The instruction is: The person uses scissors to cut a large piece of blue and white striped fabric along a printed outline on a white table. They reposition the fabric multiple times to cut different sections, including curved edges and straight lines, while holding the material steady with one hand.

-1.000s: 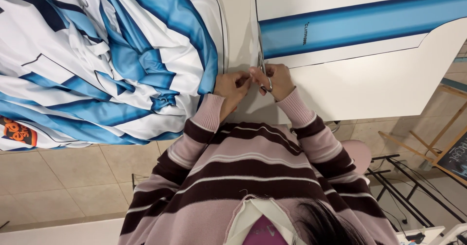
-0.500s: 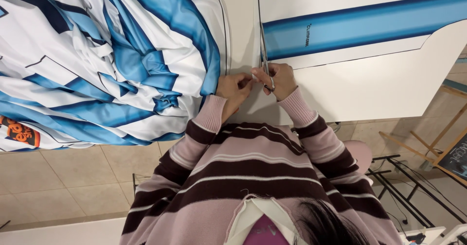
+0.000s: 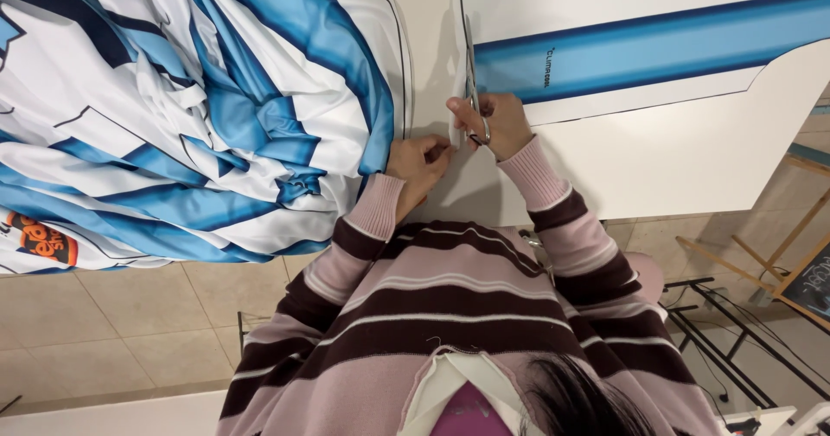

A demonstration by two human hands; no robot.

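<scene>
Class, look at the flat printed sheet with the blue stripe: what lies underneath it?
The printed sheet lies flat on a white table, whose bare top shows below its edge. Whatever sits directly beneath the sheet is covered. The right hand works scissors along the sheet's edge.

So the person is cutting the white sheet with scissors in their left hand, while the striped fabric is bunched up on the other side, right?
Not quite. In the head view the scissors are in the right hand, not the left. The left hand steadies the white sheet beside the cut. The rest holds: the blue-and-white striped fabric is bunched on the left-hand side.
</scene>
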